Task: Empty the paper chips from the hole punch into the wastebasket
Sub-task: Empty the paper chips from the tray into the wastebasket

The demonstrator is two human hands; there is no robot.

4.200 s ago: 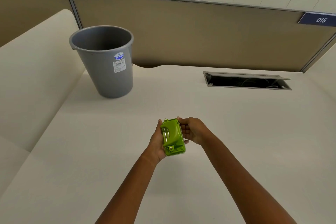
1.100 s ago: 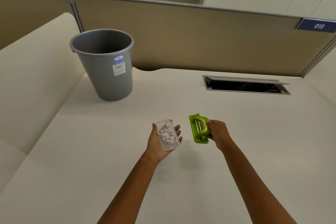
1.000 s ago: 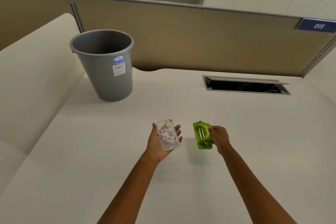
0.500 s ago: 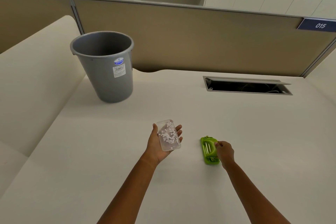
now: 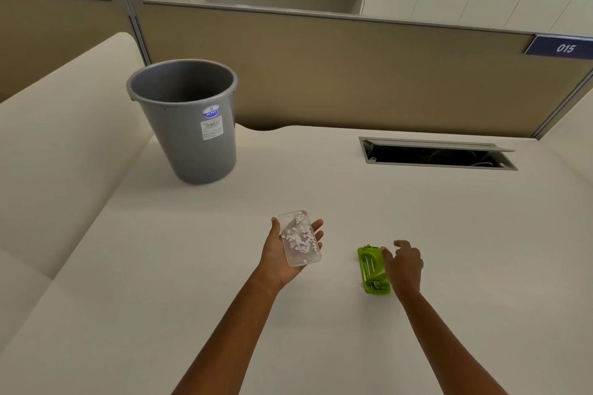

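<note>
My left hand (image 5: 282, 258) lies palm up and holds a clear plastic chip tray (image 5: 300, 237) with several white paper chips in it. The green hole punch (image 5: 372, 269) lies on the desk to the right of that hand, without its tray. My right hand (image 5: 402, 263) hovers just right of the punch with loosely curled fingers; its fingertips are at the punch's edge and it does not grip it. The grey wastebasket (image 5: 189, 125) stands upright at the back left of the desk, far from the tray.
The cream desk (image 5: 224, 314) runs to a raised cream ledge (image 5: 64, 154) on the left. An open cable slot (image 5: 436, 155) sits at the back right. A tan partition (image 5: 353, 74) closes the far edge.
My right hand set the green punch down on the desk and has let go of it. My left hand stayed in place with the chip tray.
</note>
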